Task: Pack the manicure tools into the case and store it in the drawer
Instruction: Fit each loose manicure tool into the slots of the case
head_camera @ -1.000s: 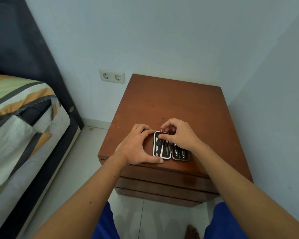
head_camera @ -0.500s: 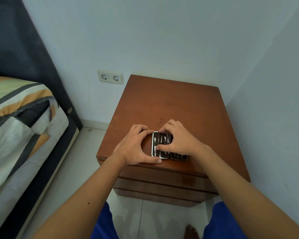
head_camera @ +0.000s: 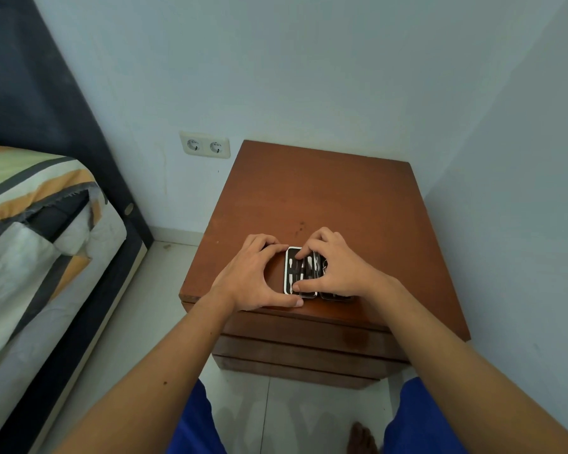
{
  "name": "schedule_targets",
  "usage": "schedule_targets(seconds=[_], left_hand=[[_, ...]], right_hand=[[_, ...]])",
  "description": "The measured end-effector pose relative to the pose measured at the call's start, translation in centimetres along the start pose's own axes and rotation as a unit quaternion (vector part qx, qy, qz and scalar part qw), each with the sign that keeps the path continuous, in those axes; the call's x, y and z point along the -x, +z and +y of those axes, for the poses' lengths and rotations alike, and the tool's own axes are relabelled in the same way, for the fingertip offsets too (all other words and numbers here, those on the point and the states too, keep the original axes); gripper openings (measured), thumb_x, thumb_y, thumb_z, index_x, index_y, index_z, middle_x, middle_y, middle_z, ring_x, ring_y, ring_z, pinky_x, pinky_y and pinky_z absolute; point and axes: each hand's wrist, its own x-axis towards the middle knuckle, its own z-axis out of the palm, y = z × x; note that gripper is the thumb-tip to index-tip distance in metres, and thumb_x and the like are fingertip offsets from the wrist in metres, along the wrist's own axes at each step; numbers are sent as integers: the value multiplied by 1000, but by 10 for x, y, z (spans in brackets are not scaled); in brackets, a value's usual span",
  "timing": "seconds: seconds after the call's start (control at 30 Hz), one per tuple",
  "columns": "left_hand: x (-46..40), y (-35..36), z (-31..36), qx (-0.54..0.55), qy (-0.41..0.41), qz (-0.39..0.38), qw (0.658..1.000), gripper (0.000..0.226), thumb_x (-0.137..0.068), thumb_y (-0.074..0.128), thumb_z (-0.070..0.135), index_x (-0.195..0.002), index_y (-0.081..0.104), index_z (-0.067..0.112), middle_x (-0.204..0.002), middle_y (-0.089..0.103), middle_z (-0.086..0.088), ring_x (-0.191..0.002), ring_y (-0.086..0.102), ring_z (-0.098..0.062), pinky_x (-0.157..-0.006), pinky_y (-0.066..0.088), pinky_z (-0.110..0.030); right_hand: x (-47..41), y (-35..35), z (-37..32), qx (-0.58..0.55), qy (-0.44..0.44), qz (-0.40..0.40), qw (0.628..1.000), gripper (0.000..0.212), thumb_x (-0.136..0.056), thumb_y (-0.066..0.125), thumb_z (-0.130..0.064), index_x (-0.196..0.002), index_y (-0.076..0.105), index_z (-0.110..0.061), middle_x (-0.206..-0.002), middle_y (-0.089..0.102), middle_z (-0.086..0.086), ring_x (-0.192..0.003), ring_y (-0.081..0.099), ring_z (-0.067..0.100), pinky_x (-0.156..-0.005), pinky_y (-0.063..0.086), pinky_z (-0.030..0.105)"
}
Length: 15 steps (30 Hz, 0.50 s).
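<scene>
The manicure case (head_camera: 291, 271) lies open on the front part of the brown nightstand top (head_camera: 325, 194). It is black inside with a white rim, and silver tools sit in its left half. My left hand (head_camera: 253, 273) brackets the case's left side, forefinger at the far corner and thumb along the near edge. My right hand (head_camera: 338, 270) covers the right half. Its forefinger and thumb press on the two ends of a thin tool (head_camera: 300, 273) in the left half. The closed drawer fronts (head_camera: 309, 330) are below the top.
A bed (head_camera: 30, 231) with a striped cover stands at the left, with a strip of tiled floor between it and the nightstand. A double wall socket (head_camera: 205, 146) is behind the nightstand's left corner. A wall runs close along the right. My bare foot (head_camera: 363, 437) is on the floor below.
My right hand has lowered the thin tool, which stood upright a second ago, flat into the case and now presses on it. My left hand has stayed at the case's left side.
</scene>
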Motion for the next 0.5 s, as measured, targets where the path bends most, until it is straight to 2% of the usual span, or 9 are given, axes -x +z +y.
schedule_targets(seconds=[0.1,0.27,0.37,0.5], left_hand=[[0,1,-1,0,2,-1,1000,116,-57,79,88,-151,53,25,-139,42,16,-136,33,-3,-115,44,-37],[0,1,0,-2,-1,-3,1000,118,-57,81,87,-152,52,23,-140,40,16,-137,31,-2,-116,42,-36],[0,0,0,-1,-6,-8,1000,120,-56,79,89,-153,50,24,-142,40,16,-137,31,-1,-116,43,-37],[0,-1,1,0,-7,-13,1000,120,-56,79,89,-153,49,25,-144,38,16,-137,30,0,-117,42,-37]], right_hand=[[3,-1,0,-18,6,11,1000,64,-71,85,-62,-125,64,-36,-125,45,-15,-122,40,9,-106,43,36],[13,-6,11,-41,29,81,995,52,-77,81,-56,-122,65,-36,-121,52,-15,-120,50,10,-106,49,41],[24,-12,24,-26,91,92,991,63,-77,80,-60,-132,62,-34,-122,49,-12,-123,50,12,-109,48,40],[36,-19,37,-45,157,56,985,77,-74,84,-63,-139,59,-31,-124,44,-7,-126,45,14,-111,43,35]])
